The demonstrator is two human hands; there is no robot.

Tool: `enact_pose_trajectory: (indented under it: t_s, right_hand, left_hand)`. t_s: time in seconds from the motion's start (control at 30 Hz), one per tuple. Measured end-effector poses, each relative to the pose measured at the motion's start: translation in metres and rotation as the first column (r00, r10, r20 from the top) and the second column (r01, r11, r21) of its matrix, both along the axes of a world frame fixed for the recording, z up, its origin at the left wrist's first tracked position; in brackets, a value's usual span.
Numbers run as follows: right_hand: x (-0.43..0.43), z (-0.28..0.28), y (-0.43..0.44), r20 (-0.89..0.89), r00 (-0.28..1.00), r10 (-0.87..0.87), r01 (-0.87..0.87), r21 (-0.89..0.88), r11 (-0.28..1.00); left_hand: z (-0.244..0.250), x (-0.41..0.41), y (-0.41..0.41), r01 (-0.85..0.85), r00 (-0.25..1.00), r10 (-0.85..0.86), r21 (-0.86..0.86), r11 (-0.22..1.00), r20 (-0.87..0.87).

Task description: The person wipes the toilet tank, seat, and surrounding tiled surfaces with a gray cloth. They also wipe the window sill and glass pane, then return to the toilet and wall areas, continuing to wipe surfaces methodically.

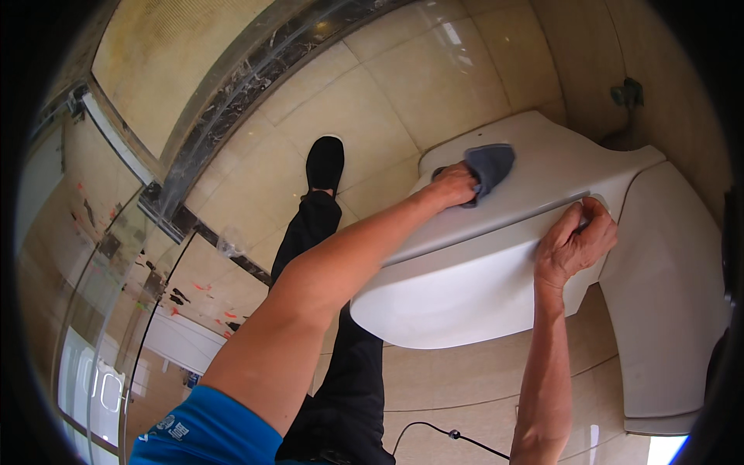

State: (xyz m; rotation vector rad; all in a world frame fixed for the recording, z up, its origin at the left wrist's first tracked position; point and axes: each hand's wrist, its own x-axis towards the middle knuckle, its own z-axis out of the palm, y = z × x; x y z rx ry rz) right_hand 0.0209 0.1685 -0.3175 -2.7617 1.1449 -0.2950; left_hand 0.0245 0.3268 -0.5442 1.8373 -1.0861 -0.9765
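A white ceramic toilet fills the middle and right, with its smooth skirted base [558, 151] towards the floor. My left hand [455, 185] holds a folded grey-blue cloth [491, 165] against the side of that base. Part of the cloth shows on both sides of my fingers. My right hand [575, 241] is curled around the edge of the white toilet lid [447, 302], close to the tank [668, 279]. Its fingertips are partly hidden. A narrow dark gap runs between the lid and the bowl.
Beige floor tiles [325, 87] surround the toilet. A dark marble sill [232, 93] curves past at upper left, beside a glass panel [104, 279]. A water valve [628, 92] sits on the wall behind the toilet. My black shoe [325, 163] stands near the base. A thin black cable [430, 425] hangs low.
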Motion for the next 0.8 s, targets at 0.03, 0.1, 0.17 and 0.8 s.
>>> enact_pose_trajectory:
  t_s: [0.03, 0.1, 0.17, 0.8]
  right_hand:
    - [-0.004, -0.001, -0.002, -0.005, 1.0, -0.003, 0.003, -0.004, 1.0]
    - [-0.008, -0.001, -0.006, -0.011, 1.0, -0.006, 0.006, 0.003, 1.0]
    - [-0.003, 0.003, -0.002, -0.012, 1.0, 0.002, -0.001, 0.016, 1.0]
    - [0.004, 0.009, 0.005, -0.049, 0.999, -0.023, 0.024, 0.014, 1.0]
  left_hand:
    - [0.016, 0.011, -0.037, 0.055, 0.998, -0.055, -0.033, 0.998, 0.013]
    - [0.046, 0.032, -0.108, 0.151, 0.988, -0.152, -0.037, 0.988, -0.019]
    - [0.054, 0.046, -0.16, 0.129, 0.987, -0.131, -0.025, 0.991, -0.092]
    - [0.085, 0.043, -0.043, -0.144, 0.989, 0.145, -0.371, 0.918, -0.024]
